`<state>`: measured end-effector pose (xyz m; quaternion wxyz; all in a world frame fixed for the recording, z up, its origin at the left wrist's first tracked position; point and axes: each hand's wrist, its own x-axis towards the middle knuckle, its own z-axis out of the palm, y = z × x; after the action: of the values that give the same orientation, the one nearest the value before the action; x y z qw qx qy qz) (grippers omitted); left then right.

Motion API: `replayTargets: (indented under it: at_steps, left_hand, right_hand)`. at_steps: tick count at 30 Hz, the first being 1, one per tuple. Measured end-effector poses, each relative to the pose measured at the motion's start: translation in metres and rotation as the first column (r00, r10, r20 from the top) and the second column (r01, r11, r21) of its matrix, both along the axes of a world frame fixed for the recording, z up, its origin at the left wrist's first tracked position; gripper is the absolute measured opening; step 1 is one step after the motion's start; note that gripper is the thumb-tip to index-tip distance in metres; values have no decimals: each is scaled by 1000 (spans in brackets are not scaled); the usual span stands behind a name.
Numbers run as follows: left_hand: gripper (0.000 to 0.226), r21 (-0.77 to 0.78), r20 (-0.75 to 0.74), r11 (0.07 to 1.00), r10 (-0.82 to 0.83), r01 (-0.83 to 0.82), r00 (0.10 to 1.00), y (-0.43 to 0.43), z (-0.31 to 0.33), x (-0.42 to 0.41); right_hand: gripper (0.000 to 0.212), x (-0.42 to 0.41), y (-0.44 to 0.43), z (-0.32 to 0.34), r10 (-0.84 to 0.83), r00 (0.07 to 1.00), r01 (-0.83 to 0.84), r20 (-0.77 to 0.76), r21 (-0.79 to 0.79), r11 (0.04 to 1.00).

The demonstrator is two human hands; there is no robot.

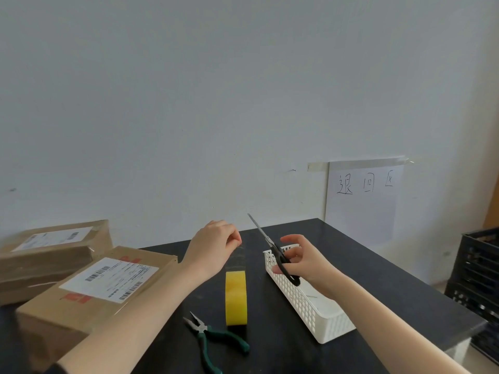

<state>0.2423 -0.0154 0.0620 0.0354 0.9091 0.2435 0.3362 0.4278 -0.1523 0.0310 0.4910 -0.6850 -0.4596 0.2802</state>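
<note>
Pinching hand: left hand (216, 247), centre frame, pinches tape strip (237, 259) off yellow roll (236, 298).
Scissors (269, 242): gripped by right hand (307, 263), centre-right.

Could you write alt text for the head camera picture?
A person's right hand holds black-handled scissors over a white basket, while the left hand pinches a strip pulled from a yellow tape roll on a black table. Green-handled pliers and labelled parcels lie nearby.
</note>
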Motion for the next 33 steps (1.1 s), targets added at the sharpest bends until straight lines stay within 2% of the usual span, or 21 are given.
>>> replayTargets:
  at_steps: [6,16,27,33]
  left_hand:
    - [13,-8,-6,1000,2,-2,1000,1,0,1]
    - [11,-18,-5,1000,5,-5,1000,2,0,-1]
    - [12,-10,-15,1000,-5,5,1000,-1,2,0]
    - [12,-5,-18,1000,-8,8,1000,0,2,0]
  right_hand:
    - [74,21,-6,12,25,969,-17,246,-34,999]
    - [78,34,-6,23,201,818,-97,538,-216,972]
    - [83,8,25,18,234,672,-95,703,-232,968]
    - [74,-1,35,18,229,656,-107,719,-211,972]
